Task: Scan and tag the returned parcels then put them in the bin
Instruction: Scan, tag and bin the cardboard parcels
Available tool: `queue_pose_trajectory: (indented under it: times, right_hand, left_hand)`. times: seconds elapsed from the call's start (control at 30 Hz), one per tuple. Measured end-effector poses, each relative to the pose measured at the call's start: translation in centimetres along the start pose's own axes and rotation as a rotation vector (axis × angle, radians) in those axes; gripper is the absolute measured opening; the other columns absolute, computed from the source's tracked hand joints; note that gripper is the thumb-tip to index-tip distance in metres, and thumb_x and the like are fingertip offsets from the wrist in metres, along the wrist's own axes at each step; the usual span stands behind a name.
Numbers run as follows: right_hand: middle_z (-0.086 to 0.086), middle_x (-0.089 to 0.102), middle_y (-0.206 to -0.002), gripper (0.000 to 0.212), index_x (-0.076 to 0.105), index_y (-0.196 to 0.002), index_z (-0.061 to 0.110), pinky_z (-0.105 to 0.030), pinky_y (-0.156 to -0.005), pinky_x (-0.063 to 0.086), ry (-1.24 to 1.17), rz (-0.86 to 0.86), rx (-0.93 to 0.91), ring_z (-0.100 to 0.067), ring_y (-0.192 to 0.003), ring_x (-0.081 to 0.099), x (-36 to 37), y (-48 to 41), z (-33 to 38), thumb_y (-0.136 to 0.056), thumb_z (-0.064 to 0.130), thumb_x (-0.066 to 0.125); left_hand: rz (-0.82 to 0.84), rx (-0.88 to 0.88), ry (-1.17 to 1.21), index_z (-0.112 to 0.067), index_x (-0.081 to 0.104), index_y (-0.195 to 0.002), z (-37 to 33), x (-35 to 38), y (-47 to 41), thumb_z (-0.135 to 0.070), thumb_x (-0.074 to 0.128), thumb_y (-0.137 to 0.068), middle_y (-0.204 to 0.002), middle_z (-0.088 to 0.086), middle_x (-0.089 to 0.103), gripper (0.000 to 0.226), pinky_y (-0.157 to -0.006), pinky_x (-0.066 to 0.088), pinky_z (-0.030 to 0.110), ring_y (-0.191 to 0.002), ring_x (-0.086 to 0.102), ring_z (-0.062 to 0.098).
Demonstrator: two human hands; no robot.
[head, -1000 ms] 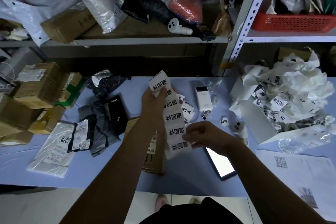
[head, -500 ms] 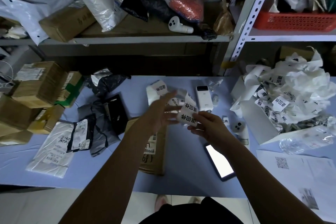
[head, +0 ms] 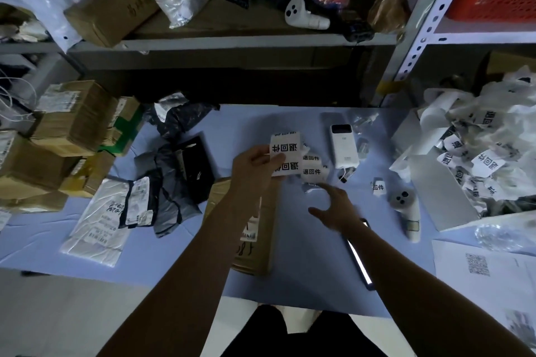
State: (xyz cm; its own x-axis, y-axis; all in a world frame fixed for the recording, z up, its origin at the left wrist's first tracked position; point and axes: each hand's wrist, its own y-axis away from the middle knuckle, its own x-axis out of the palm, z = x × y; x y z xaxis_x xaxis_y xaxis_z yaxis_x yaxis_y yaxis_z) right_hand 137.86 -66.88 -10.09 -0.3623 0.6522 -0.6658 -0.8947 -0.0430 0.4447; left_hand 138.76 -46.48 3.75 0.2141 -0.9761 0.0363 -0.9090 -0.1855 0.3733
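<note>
Left hand (head: pixel 251 167) on upright label strip (head: pixel 285 150)

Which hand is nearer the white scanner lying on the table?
Right. The right hand, open, is just left of the scanner, apart from it; the left hand is farther left, pinching the label strip.

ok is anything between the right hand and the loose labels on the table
Nothing visible does. The right hand is open just short of the loose labels, only bare table between. The left hand holds its label strip off to the side.
</note>
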Motion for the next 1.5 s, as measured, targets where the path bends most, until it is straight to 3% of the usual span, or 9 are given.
queue_pose_trajectory:
  times: [0.17, 0.37, 0.57, 0.73, 0.8, 0.97, 1.03, 1.23, 1.5]
  right_hand:
    - [-0.006, 0.013, -0.167, 0.058, 0.051, -0.144, 0.036, -0.054, -0.113, 0.033, 0.067, -0.144, 0.036, -0.038, -0.147, 0.021, 1.7, -2.6, 1.0, -0.09, 0.026, 0.072]
    - [0.0, 0.06, -0.141, 0.044, 0.065, -0.132, 0.023, -0.04, -0.107, 0.032, 0.167, -0.264, 0.023, -0.025, -0.137, 0.038, 2.2, -4.2, 0.8, -0.089, 0.014, 0.071]
    - [-0.007, 0.073, -0.114, 0.033, 0.071, -0.117, 0.011, -0.026, -0.088, 0.057, -0.395, -0.384, -0.001, -0.019, -0.101, 0.071, 0.8, -3.3, 2.5, -0.085, 0.011, 0.081]
    - [-0.005, 0.077, -0.101, 0.024, 0.074, -0.104, 0.021, -0.02, -0.072, 0.059, -0.998, -0.352, 0.035, -0.012, -0.088, 0.076, -2.5, -2.2, 6.6, -0.085, 0.007, 0.078]
    - [-0.007, 0.077, -0.101, 0.023, 0.074, -0.109, 0.017, -0.024, -0.075, 0.06, -1.168, -0.291, 0.043, -0.017, -0.092, 0.076, -3.9, -1.7, 8.0, -0.088, 0.009, 0.076]
    - [-0.011, 0.078, -0.097, 0.022, 0.072, -0.116, 0.012, -0.026, -0.073, 0.057, -1.508, -0.104, 0.13, -0.021, -0.089, 0.075, -6.1, -1.0, 9.5, -0.094, 0.013, 0.07]
    - [-0.013, 0.076, -0.099, 0.024, 0.072, -0.117, 0.01, -0.027, -0.076, 0.057, -1.527, -0.071, 0.118, -0.022, -0.092, 0.073, -6.6, -0.8, 9.6, -0.095, 0.018, 0.07]
    - [0.0, 0.074, -0.118, 0.055, 0.058, -0.132, 0.027, -0.029, -0.086, 0.059, -1.155, -0.067, -0.126, -0.015, -0.11, 0.07, -6.6, 0.2, 9.1, -0.082, 0.032, 0.082]
    - [0.005, 0.076, -0.101, 0.016, 0.074, -0.103, 0.023, -0.011, -0.067, 0.055, -0.86, -0.189, -0.256, -0.005, -0.094, 0.072, -6.6, 0.8, 9.8, -0.088, 0.021, 0.078]
  left_hand:
    - [-0.008, -0.063, 0.053, 0.001, 0.066, -0.114, 0.1, -0.7, -1.6, -0.011, 0.073, -0.092, -0.103, 0.016, 0.076, 0.026, -0.086, 0.061, 0.047, -0.096, 0.075, 0.032]
    - [0.041, -0.077, 0.225, -0.005, 0.069, -0.106, 0.0, -1.1, -4.8, -0.018, 0.06, -0.101, -0.103, 0.006, 0.076, 0.016, -0.087, 0.06, 0.033, -0.102, 0.073, 0.018]
    - [0.063, 0.017, -0.278, -0.018, 0.063, -0.121, 0.9, -0.1, -5.8, -0.016, 0.074, -0.088, -0.115, 0.002, 0.07, 0.035, -0.078, 0.061, 0.027, -0.106, 0.069, 0.019]
    - [0.135, 0.234, -0.616, -0.02, 0.051, -0.14, 2.5, 0.8, -5.0, -0.027, 0.087, -0.075, -0.14, -0.005, 0.046, 0.075, -0.102, 0.048, 0.028, -0.125, 0.048, 0.011]
    - [0.23, 0.258, -0.642, -0.025, 0.053, -0.138, 2.8, 1.2, -4.8, -0.035, 0.088, -0.075, -0.144, -0.007, 0.048, 0.073, -0.109, 0.043, 0.033, -0.132, 0.045, 0.011]
    - [0.167, 0.228, -0.509, -0.025, 0.061, -0.117, 2.5, 2.0, -5.2, -0.03, 0.08, -0.085, -0.116, -0.009, 0.067, 0.038, -0.085, 0.053, 0.021, -0.105, 0.063, 0.005]
    - [0.139, 0.248, -0.429, -0.02, 0.065, -0.109, 2.0, 2.2, -5.5, -0.024, 0.077, -0.089, -0.119, 0.0, 0.067, 0.023, -0.089, 0.058, 0.032, -0.109, 0.063, 0.014]
    - [0.026, 0.286, -0.258, -0.015, 0.065, -0.09, 0.0, 2.2, -5.4, -0.025, 0.069, -0.095, -0.11, 0.005, 0.065, 0.012, -0.073, 0.056, 0.016, -0.099, 0.068, 0.017]
    - [-0.087, 0.195, -0.138, 0.005, 0.065, -0.081, -2.1, 2.6, -5.2, -0.029, 0.064, -0.099, -0.077, 0.004, 0.075, 0.038, -0.057, 0.052, 0.027, -0.068, 0.069, 0.015]
